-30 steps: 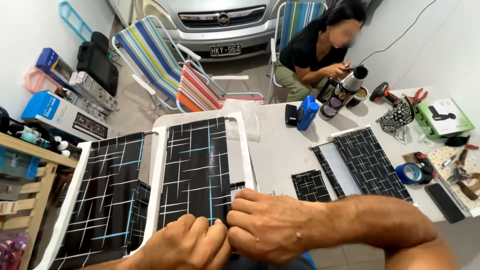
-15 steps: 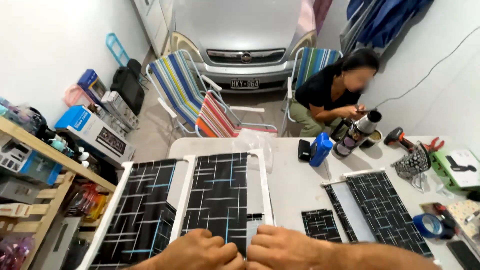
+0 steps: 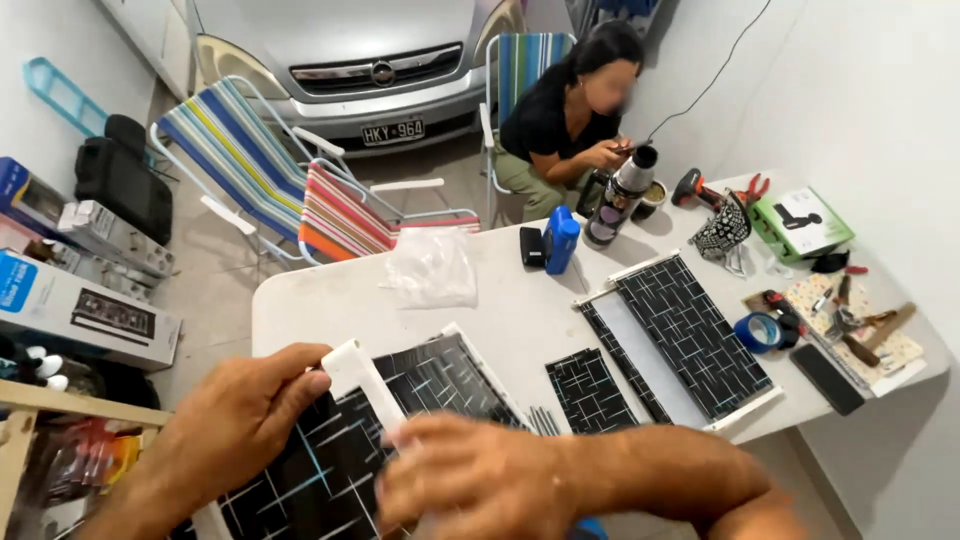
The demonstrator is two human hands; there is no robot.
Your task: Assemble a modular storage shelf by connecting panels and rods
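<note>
1. Left hand (image 3: 235,425): grip clamped on white frame strip (image 3: 362,382), 7 o'clock on surface (image 3: 330,300).
2. Right hand (image 3: 470,480): blurred, grip state unclear, over black patterned panel (image 3: 440,375).
3. Risk: tilted panel may slip; strip could bend.

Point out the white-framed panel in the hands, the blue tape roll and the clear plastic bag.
white-framed panel (image 3: 352,372): head view, on its white frame corner by the left hand's fingers.
blue tape roll (image 3: 757,332): head view, on its ring.
clear plastic bag (image 3: 432,268): head view, on its crumpled middle.
</note>
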